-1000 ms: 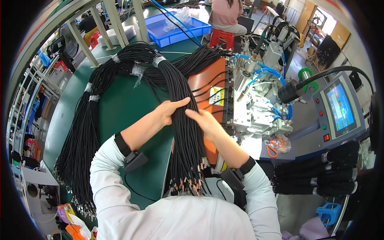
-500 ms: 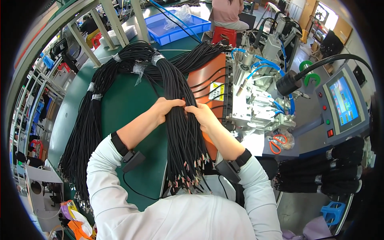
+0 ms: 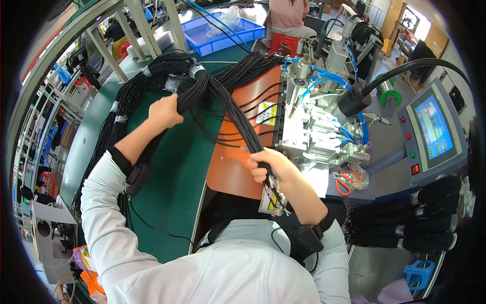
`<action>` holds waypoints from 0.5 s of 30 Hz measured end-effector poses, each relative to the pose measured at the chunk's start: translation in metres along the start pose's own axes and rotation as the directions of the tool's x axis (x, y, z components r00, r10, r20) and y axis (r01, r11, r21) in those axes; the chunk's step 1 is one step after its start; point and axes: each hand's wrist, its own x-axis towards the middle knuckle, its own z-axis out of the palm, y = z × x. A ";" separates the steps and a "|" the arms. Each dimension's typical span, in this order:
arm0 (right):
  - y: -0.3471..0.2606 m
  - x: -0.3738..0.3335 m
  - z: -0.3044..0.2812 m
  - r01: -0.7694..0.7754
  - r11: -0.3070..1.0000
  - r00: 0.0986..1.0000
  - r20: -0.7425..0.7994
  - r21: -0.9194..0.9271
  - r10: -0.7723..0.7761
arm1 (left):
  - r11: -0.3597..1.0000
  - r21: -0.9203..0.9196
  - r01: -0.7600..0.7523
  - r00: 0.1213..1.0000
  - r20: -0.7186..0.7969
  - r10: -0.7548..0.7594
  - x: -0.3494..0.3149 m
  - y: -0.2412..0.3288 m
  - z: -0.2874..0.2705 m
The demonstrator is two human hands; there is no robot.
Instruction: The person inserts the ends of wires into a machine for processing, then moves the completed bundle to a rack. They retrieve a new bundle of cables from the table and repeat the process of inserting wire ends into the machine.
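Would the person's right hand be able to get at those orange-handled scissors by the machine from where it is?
Probably yes. The orange-handled scissors lie in the open on the grey surface just right of the right hand, with nothing between. But that hand is closed around a bunch of black cables, so it would need to let go first.

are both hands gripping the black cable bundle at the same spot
No, the left hand grips the black cable bundle far up on the green table, while the right hand holds its near end.

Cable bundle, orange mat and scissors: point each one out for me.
Cable bundle (image 3: 230,109), head view, mid-span between the hands.
Orange mat (image 3: 233,169), head view, bare lower area.
Scissors (image 3: 348,181), head view, orange handles.
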 end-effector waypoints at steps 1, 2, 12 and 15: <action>0.003 0.006 -0.010 -0.026 1.000 0.998 0.051 0.016 0.025 | 1.000 0.004 -0.003 1.000 -0.005 0.003 0.000 0.001 0.007; 0.004 0.012 -0.014 -0.054 0.998 0.993 0.103 0.030 0.051 | 0.999 -0.015 0.043 0.999 -0.003 -0.043 0.001 -0.001 0.017; 0.011 0.032 -0.003 0.053 0.999 0.991 -0.122 0.001 -0.052 | 0.957 -0.238 0.164 0.986 0.043 -0.159 0.023 0.014 0.063; 0.027 0.013 -0.008 0.013 0.999 0.992 -0.126 -0.046 -0.018 | 0.948 -0.318 0.020 0.991 -0.120 -0.061 -0.001 0.006 0.082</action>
